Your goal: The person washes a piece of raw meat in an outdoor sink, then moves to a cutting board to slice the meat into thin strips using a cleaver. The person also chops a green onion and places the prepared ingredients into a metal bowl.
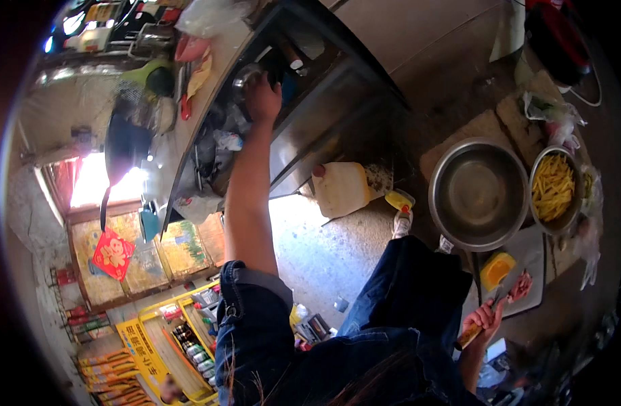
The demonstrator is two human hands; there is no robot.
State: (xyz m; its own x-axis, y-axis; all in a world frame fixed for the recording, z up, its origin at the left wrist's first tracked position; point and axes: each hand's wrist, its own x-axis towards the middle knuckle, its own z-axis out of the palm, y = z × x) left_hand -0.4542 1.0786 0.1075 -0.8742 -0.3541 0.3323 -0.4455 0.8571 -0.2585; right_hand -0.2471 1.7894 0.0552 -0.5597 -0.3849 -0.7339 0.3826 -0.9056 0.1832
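My left arm stretches far forward into a dark open cabinet [307, 128]. There my left hand [262, 100] has its thumb apart and its fingertips at a shiny round container [245, 76]; whether they touch it is unclear. At the lower right, my right hand [483, 321] is closed around the wooden handle of a knife [470, 334]. Its blade points away over a cutting board [537, 267], close to a small heap of reddish sliced meat [521, 287]. A yellow plastic container [497, 271] sits beside the blade.
A large steel basin [438, 196] stands right of centre. Beside it is a bowl [576, 211] of yellow cut strips. A jug [341, 189] stands on the floor by the cabinet. Pans [126, 145] hang at left, and a yellow rack [144, 345] holds bottles. Plastic bags [558, 115] lie far right.
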